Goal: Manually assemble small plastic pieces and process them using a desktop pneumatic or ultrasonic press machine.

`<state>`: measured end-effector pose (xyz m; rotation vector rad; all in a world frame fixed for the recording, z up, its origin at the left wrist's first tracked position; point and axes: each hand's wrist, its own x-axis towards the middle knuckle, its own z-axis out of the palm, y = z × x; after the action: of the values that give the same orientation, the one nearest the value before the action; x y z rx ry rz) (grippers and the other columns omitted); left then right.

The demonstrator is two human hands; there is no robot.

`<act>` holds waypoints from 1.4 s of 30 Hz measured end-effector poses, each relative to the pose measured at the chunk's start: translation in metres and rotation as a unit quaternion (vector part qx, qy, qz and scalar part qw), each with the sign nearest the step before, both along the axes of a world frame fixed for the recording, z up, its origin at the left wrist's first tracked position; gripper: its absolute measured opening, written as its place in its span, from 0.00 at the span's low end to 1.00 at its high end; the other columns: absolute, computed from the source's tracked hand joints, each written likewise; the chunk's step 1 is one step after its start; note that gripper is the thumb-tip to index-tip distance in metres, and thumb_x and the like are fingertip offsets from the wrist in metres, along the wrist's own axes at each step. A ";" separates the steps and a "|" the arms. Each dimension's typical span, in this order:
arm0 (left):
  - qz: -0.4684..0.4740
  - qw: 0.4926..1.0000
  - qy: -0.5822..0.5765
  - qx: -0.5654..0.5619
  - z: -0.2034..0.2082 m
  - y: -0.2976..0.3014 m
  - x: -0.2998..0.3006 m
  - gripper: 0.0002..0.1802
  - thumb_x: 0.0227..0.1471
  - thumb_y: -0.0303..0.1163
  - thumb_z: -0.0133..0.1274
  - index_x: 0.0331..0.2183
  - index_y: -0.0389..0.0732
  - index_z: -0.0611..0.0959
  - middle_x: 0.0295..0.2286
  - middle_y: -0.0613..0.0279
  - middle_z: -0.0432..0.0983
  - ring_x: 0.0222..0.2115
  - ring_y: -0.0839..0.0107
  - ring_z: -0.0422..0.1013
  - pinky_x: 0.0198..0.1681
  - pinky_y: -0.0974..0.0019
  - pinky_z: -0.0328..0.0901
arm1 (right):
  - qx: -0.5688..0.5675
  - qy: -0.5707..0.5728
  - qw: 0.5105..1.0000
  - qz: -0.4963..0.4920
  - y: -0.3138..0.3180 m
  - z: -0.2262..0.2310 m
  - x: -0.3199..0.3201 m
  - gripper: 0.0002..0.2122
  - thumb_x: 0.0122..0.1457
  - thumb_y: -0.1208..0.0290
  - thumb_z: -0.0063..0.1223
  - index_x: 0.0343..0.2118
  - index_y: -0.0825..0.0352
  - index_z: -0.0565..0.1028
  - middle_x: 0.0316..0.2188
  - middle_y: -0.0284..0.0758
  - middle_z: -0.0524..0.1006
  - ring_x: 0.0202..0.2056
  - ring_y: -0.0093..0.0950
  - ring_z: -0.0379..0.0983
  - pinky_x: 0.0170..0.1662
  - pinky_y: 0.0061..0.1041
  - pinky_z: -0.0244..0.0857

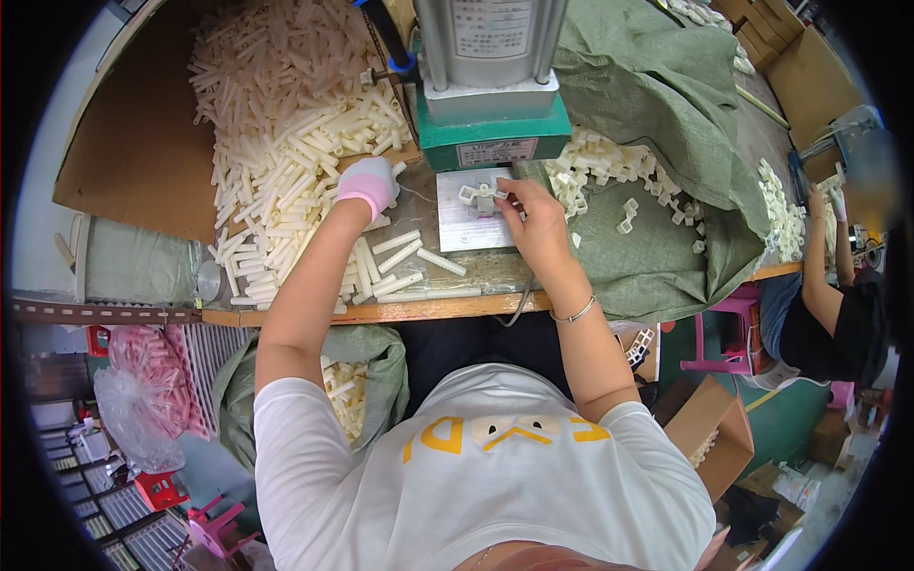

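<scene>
My left hand [367, 186], in a white and pink glove, is closed at the right edge of a heap of cream-white plastic tubes [286, 176]. The end of one tube [398, 169] pokes out past its fingertips. My right hand [539, 221] is bare and pinches the right end of a white plastic connector [481, 193] with square ends. That connector sits on a small fixture on a silver metal plate [457, 235], below the green head [495, 136] of a press. Part of the connector is hidden behind my right fingers.
Several loose tubes [442, 263] lie near the wooden table edge [457, 307]. On the right, a green woven sack [657, 257] holds a pile of white connectors [609, 164]. A cardboard box [143, 143] stands left. Another person [824, 305] sits working at far right.
</scene>
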<state>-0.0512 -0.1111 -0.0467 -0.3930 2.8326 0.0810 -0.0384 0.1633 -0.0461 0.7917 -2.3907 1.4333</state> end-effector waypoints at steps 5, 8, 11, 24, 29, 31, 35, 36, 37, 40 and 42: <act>0.082 0.895 0.146 0.414 0.056 0.045 0.040 0.14 0.44 0.33 0.60 0.33 0.34 0.80 0.26 0.55 0.80 0.25 0.68 0.75 0.27 0.67 0.68 | 0.023 0.015 1.000 -0.005 0.004 0.002 0.001 0.11 0.49 0.81 0.58 0.37 0.71 0.76 0.30 0.42 0.76 0.29 0.37 0.76 0.33 0.30 0.70; 0.121 0.781 0.232 0.567 0.070 0.093 0.050 0.10 0.45 0.30 0.60 0.31 0.35 0.79 0.22 0.64 0.78 0.17 0.85 0.68 0.16 0.81 0.59 | 0.024 0.045 0.999 -0.015 0.005 0.001 0.000 0.10 0.49 0.81 0.57 0.37 0.71 0.76 0.30 0.43 0.76 0.30 0.38 0.76 0.33 0.31 0.69; 0.069 0.773 0.279 0.566 0.050 0.106 0.051 0.10 0.47 0.32 0.60 0.30 0.34 0.82 0.21 0.64 0.78 0.19 0.81 0.71 0.21 0.76 0.63 | 0.024 0.000 1.000 -0.004 0.004 0.003 0.002 0.10 0.50 0.81 0.57 0.37 0.70 0.76 0.30 0.43 0.76 0.30 0.38 0.75 0.34 0.31 0.69; -0.064 0.837 0.374 0.395 0.048 0.119 0.049 0.12 0.46 0.39 0.59 0.28 0.39 0.84 0.25 0.54 0.79 0.28 0.54 0.75 0.32 0.59 0.68 | -0.015 -0.006 1.000 -0.022 0.023 0.006 0.005 0.13 0.50 0.75 0.59 0.40 0.68 0.76 0.33 0.41 0.77 0.31 0.34 0.76 0.34 0.29 0.71; -0.079 0.883 0.354 0.299 0.045 0.117 0.053 0.13 0.47 0.41 0.58 0.31 0.41 0.81 0.28 0.54 0.78 0.30 0.52 0.74 0.34 0.57 0.68 | 0.017 -0.027 0.963 -0.268 0.113 -0.006 -0.005 0.09 0.50 0.68 0.62 0.29 0.68 0.78 0.29 0.40 0.78 0.26 0.34 0.76 0.31 0.29 0.70; -0.064 0.880 0.354 0.310 0.042 0.118 0.054 0.14 0.47 0.41 0.58 0.31 0.42 0.81 0.28 0.54 0.78 0.31 0.52 0.73 0.35 0.57 0.67 | 0.107 -0.080 0.927 -0.351 0.143 -0.014 -0.012 0.16 0.45 0.60 0.67 0.26 0.68 0.74 0.25 0.40 0.76 0.27 0.35 0.75 0.29 0.30 0.68; -0.071 0.835 0.385 0.387 0.052 0.113 0.067 0.11 0.47 0.36 0.57 0.32 0.40 0.80 0.28 0.52 0.76 0.30 0.54 0.73 0.34 0.61 0.67 | 0.235 -0.085 0.898 -0.362 0.163 -0.047 -0.024 0.18 0.45 0.58 0.66 0.28 0.67 0.73 0.27 0.41 0.76 0.29 0.40 0.74 0.32 0.37 0.67; -0.056 0.832 0.376 0.404 0.066 0.110 0.076 0.11 0.47 0.36 0.57 0.32 0.39 0.80 0.28 0.51 0.75 0.29 0.55 0.73 0.33 0.63 0.67 | 0.242 -0.105 0.900 -0.348 0.169 -0.056 -0.026 0.17 0.46 0.59 0.66 0.28 0.68 0.73 0.26 0.41 0.75 0.29 0.41 0.74 0.33 0.37 0.67; -0.009 0.841 0.325 0.433 0.081 0.099 0.093 0.11 0.47 0.36 0.57 0.31 0.39 0.80 0.28 0.50 0.75 0.27 0.56 0.72 0.32 0.63 0.66 | 0.234 -0.115 0.899 -0.352 0.173 -0.060 -0.025 0.15 0.48 0.62 0.64 0.30 0.68 0.74 0.26 0.41 0.76 0.28 0.40 0.75 0.32 0.36 0.68; 0.013 0.933 0.163 0.322 0.100 0.036 0.178 0.13 0.47 0.39 0.57 0.29 0.39 0.80 0.25 0.48 0.73 0.23 0.58 0.70 0.30 0.64 0.65 | 0.157 -0.104 0.921 -0.340 0.181 -0.065 -0.020 0.12 0.50 0.66 0.62 0.32 0.68 0.75 0.26 0.41 0.77 0.26 0.36 0.75 0.31 0.33 0.68; 0.126 0.972 -0.037 0.195 0.108 0.013 0.235 0.14 0.46 0.41 0.56 0.28 0.39 0.80 0.23 0.47 0.73 0.24 0.56 0.71 0.30 0.61 0.65 | 0.136 -0.108 0.929 -0.328 0.182 -0.061 -0.017 0.11 0.51 0.68 0.60 0.34 0.68 0.76 0.27 0.41 0.77 0.25 0.33 0.75 0.30 0.30 0.68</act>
<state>0.1833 -0.0982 0.0610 -0.6443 2.5936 0.6469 -0.0556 0.3449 -0.1068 -0.1527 -2.6720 0.9588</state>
